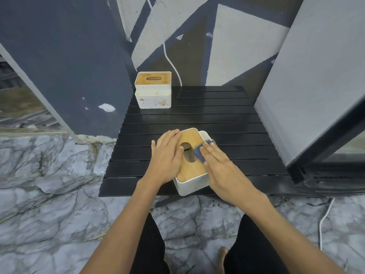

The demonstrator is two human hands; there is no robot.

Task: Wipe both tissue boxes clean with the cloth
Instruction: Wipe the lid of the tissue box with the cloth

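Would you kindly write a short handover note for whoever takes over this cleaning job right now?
Left hand: flat, fingers straight, steadying the near white tissue box with the wooden lid.
Right hand: fingers straight, pressing the small dark blue cloth onto that lid beside its oval slot.
Far white tissue box with a wooden lid: at the back left of the black slatted table, brown stains showing on its front, untouched by either hand.
Done: wiping of the near lid is under way.
Left: finish the near box, then wipe the far one.
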